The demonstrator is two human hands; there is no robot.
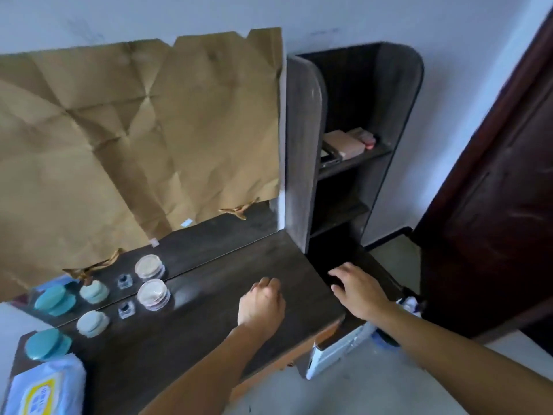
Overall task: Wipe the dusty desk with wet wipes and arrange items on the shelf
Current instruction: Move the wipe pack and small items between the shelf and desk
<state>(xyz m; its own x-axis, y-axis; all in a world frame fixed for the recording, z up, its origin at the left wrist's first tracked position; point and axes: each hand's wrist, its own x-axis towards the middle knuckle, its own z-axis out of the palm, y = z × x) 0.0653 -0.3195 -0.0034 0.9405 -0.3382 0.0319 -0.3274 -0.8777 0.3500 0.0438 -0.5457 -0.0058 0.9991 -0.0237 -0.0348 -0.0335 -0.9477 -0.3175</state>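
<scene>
Left hand [261, 304] fingers curl shut, contents hidden; right hand [357, 290] fingers spread on desk [209, 319].

The room I look into is dim, lit by soft, cool daylight with no hard shadows. On the dark desk [209, 295] there is a pale sheen just left of my left hand [261, 304], and the open shelf [353, 163] beyond the desk's right end sinks into near black. Everything is a little soft; my right hand [359, 292] is smeared by motion. Straight edges bow toward the frame's borders from the wide lens.
</scene>
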